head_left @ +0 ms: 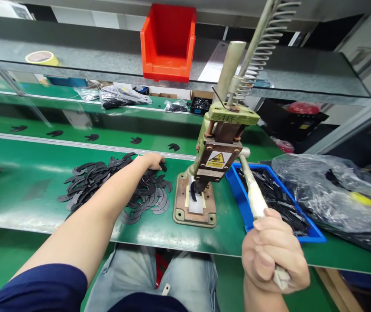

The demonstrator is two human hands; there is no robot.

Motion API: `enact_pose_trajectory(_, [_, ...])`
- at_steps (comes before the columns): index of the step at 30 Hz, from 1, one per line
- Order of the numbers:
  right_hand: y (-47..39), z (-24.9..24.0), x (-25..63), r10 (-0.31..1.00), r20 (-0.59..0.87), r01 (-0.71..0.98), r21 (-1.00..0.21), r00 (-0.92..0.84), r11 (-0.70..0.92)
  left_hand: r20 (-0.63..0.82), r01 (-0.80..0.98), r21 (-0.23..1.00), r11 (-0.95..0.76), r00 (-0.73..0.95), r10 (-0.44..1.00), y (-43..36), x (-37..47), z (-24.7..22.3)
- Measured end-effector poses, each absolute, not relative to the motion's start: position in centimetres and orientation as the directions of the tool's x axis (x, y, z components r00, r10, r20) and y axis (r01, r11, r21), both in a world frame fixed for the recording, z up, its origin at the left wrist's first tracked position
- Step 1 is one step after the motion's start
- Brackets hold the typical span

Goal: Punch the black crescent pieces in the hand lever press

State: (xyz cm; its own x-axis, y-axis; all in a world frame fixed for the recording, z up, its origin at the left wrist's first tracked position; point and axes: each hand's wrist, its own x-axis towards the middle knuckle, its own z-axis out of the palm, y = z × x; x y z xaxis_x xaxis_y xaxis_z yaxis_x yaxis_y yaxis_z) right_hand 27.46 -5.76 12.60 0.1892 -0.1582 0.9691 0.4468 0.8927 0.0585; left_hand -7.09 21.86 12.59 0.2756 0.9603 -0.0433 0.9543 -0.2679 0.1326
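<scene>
Left hand (153, 161): positioned at the upper right edge of a pile of black curved pieces (153, 200) heaped on the green tabletop (36, 169). The fingers are bent and brought close together; a small black piece (162, 166) is seen at the fingertips, but whether it is gripped could not be determined.

Right hand (274, 251): closed around the pale, wrapped lever (255, 193) of a green bench press (217, 149). The lever is slanted down toward the near edge of the tabletop.

Press: mounted between the pile and a blue bin (238, 197). A yellow warning label (218, 158) is fixed to its front, and a coil spring (263, 47) is carried at the top. One black curved piece (193, 191) is placed on the light plate (196, 206) of the base, just beside the dark punch; contact with the punch could not be made out.

Surroundings: the blue bin is filled with black parts (279, 199); a clear plastic bag (331, 195) is laid to its right. Beyond a metal rail (75, 146), six dark pieces (136, 140) are spaced in a row. A red bin (167, 71) and a yellow tape roll (52, 60) are set on the shelf (91, 47) above.
</scene>
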Motion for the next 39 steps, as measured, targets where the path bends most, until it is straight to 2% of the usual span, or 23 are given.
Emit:
enact_pose_trajectory(4, [-5.6, 12.7, 27.3, -0.162, 0.969, 0.455, 0.061, 0.187, 0.888, -0.016, 0.938, 0.191, -0.291, 0.299, 0.954, 21.4, -6.9, 13.6])
enact_pose_trajectory(9, [-5.4, 12.7, 27.4, -0.172, 0.967, 0.436, 0.076, 0.186, 0.897, 0.146, 0.886, 0.346, -0.309, 0.274, 0.950, 18.0, -5.8, 13.3])
enact_pose_trajectory(11, [-5.2, 12.8, 27.3, -0.197, 0.962, 0.426, 0.100, 0.189, 0.899, 0.176, 0.801, 0.523, -0.291, 0.233, 0.956, 15.4, -4.3, 12.1])
enact_pose_trajectory(13, [-5.0, 12.9, 27.2, -0.211, 0.956, 0.420, 0.110, 0.203, 0.901, 0.128, 0.491, 0.851, -0.187, 0.151, 0.980, 12.5, -2.5, 10.5])
enact_pose_trajectory(14, [-5.0, 12.9, 27.2, -0.213, 0.955, 0.420, 0.109, 0.208, 0.901, 0.064, 0.323, 0.940, -0.112, 0.157, 0.986, 11.0, -1.5, 9.7])
enact_pose_trajectory(17, [-4.8, 12.9, 27.1, -0.216, 0.951, 0.431, 0.104, 0.221, 0.896, -0.003, 0.133, 0.991, -0.025, 0.210, 0.978, 7.7, 1.1, 7.9])
enact_pose_trajectory(20, [-4.7, 12.9, 27.3, -0.222, 0.952, 0.435, 0.112, 0.209, 0.893, -0.008, 0.047, 0.999, -0.002, 0.232, 0.973, 6.5, 2.9, 7.3])
enact_pose_trajectory(25, [-4.6, 13.0, 27.3, -0.199, 0.958, 0.410, 0.100, 0.208, 0.907, 0.029, 0.108, 0.993, -0.054, 0.215, 0.976, 6.9, 4.1, 8.2])
enact_pose_trajectory(30, [-4.3, 13.1, 27.2, -0.243, 0.944, 0.403, 0.139, 0.221, 0.905, 0.043, 0.080, 0.995, -0.066, 0.265, 0.963, 7.3, 4.2, 9.3])
enact_pose_trajectory(39, [-4.4, 12.8, 27.2, -0.224, 0.950, 0.409, 0.119, 0.219, 0.905, 0.003, 0.108, 0.994, -0.029, 0.231, 0.973, 8.1, 3.7, 7.7])
